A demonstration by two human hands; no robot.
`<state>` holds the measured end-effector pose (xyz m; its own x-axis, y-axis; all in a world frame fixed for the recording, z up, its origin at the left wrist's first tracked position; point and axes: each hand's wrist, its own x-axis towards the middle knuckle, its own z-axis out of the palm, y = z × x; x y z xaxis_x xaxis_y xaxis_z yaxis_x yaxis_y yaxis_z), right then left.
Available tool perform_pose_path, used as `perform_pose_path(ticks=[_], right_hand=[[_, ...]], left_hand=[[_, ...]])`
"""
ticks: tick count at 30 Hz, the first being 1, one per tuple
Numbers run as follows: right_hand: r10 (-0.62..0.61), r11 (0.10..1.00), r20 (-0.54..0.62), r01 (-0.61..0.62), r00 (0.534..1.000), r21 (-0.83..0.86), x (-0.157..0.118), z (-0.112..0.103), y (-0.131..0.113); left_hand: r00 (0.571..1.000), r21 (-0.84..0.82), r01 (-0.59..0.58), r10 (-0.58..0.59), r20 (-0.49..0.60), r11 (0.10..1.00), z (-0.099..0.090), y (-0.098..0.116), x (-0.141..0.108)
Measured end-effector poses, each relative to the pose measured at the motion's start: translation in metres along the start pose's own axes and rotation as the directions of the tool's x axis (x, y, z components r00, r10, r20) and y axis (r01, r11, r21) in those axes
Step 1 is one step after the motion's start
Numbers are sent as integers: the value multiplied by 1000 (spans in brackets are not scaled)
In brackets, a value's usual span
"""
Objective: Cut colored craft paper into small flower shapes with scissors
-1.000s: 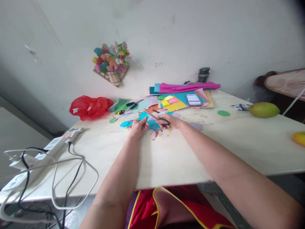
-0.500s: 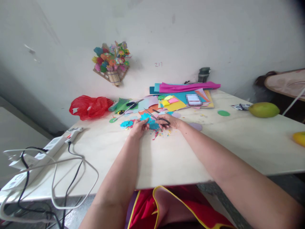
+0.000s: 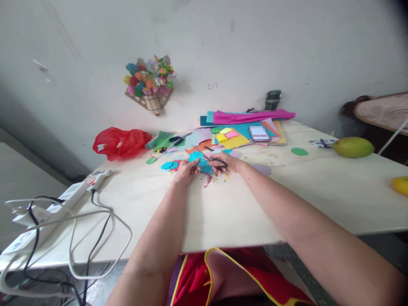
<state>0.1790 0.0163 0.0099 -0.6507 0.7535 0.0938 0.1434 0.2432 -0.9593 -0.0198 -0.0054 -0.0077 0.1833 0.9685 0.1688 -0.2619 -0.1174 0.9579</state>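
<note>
My left hand (image 3: 185, 170) pinches a teal paper cutout (image 3: 200, 162) at the middle of the pale table (image 3: 223, 208). My right hand (image 3: 227, 163) grips black-handled scissors (image 3: 210, 157), whose blades point left and away into the teal paper. Small coloured paper scraps (image 3: 214, 179) lie on the table just below both hands. More teal flower-shaped cutouts (image 3: 168, 165) lie to the left of my left hand.
A stack of coloured paper sheets (image 3: 247, 127) lies behind the hands, and a second pair of scissors (image 3: 177, 139) to its left. A red plastic bag (image 3: 118, 142) sits back left. A power strip with cables (image 3: 60, 204) is at left. Two mangoes (image 3: 352, 146) lie at right.
The teal paper has turned slightly in my left hand while the scissors stay in it. Both hands remain in the same spot.
</note>
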Motion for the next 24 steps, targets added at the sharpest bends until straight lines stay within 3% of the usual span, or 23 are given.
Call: perform_pose_path(ticks=[13,24], right_hand=[[-15,999,16,14,1000,48,1,-1,4],[-21,999,-1,21,1000,47,2,-1,2]], left_hand=[[1000,50,-5,6,-8,999,0,1,-2],[999,-17,46,-46,15,999,-3,-5,2]])
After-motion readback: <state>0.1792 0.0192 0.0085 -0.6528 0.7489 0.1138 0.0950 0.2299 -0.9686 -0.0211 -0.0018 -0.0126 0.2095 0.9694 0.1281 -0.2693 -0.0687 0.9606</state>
